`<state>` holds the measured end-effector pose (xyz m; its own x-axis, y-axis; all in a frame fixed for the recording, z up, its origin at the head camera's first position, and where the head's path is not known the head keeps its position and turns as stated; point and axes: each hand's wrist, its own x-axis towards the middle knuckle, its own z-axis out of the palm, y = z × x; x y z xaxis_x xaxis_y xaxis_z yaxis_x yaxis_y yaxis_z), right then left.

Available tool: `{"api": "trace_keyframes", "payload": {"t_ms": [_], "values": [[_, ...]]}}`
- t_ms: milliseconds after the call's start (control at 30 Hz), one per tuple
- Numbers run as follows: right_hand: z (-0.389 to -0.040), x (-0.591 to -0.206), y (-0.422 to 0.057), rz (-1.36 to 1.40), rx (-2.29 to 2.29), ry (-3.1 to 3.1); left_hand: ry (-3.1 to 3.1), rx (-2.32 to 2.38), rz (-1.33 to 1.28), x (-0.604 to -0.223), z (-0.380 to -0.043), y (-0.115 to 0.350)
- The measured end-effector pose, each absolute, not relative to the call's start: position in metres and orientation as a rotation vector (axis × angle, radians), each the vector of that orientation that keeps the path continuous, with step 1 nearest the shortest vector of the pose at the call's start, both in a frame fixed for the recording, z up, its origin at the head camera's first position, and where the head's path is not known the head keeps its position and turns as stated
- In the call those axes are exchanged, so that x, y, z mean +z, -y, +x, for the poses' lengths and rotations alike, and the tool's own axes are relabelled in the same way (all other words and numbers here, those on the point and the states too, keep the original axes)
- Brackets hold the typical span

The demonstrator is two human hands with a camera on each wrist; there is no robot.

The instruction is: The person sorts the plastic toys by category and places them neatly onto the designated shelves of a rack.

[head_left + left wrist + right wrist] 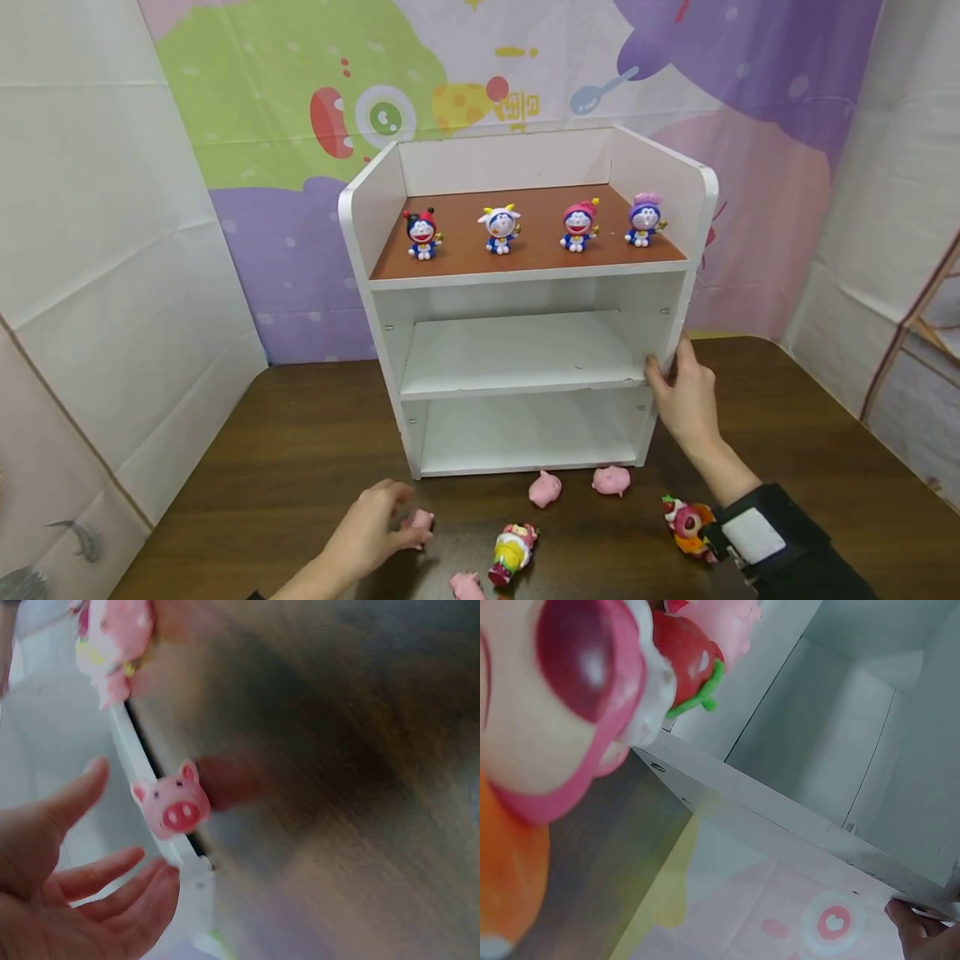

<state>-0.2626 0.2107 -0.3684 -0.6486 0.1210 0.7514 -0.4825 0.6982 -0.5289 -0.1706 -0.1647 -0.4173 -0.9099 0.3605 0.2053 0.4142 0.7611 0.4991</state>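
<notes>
While my right hand (686,398) gripped the front edge of the right side panel of the white three-tier wooden shelf unit (525,350), thumb on the inside and fingers curled round the outside, my left hand (371,533) hovered low over the dark brown wooden tabletop (262,467). That left hand was loose and held nothing: the left wrist view showed the fingers (112,870) relaxed and slightly bent, and a small pink plastic pig figurine (420,522) sat just beyond their tips, snout toward the wrist camera. From the head view I could not tell whether the fingertips touched that pig or stopped just short of it.

Two more little pink pig toys (545,488) lay on the tabletop just in front of the shelf's bottom edge, side by side, and a fourth pink pig (467,586) lay near the front of the tabletop. Beside it lay a tipped-over figurine in a yellow dress with pink hair (512,553). Close under my right wrist lay a pink bear figure with a red strawberry on its head (686,525), filling most of the right wrist view, blurred.

Up on the brown top tier stood four blue-and-white cat figurines in coloured hats (501,229), upright in a row, well apart from both hands.
</notes>
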Motion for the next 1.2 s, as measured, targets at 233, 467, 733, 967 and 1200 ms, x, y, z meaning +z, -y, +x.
{"api": "trace_keyframes", "payload": {"t_ms": [233,467,733,967,1200], "values": [[-0.264,-0.37,-0.21,0.275,0.944,2.084,2.764,-0.426,-0.722,-0.424,-0.163,0.15],[-0.264,-0.371,-0.209,0.271,0.95,2.09,2.746,-0.544,-0.708,-0.429,-0.167,0.152],[-0.264,-0.37,-0.208,0.279,0.955,2.09,2.89,-1.167,-0.622,-0.423,-0.18,0.167],[-0.263,-0.37,-0.209,0.271,0.95,2.089,2.88,-1.638,-0.389,-0.426,-0.184,0.178],[-0.263,-0.369,-0.21,0.272,0.942,2.084,2.824,-1.741,-0.299,-0.429,-0.182,0.178]]}}
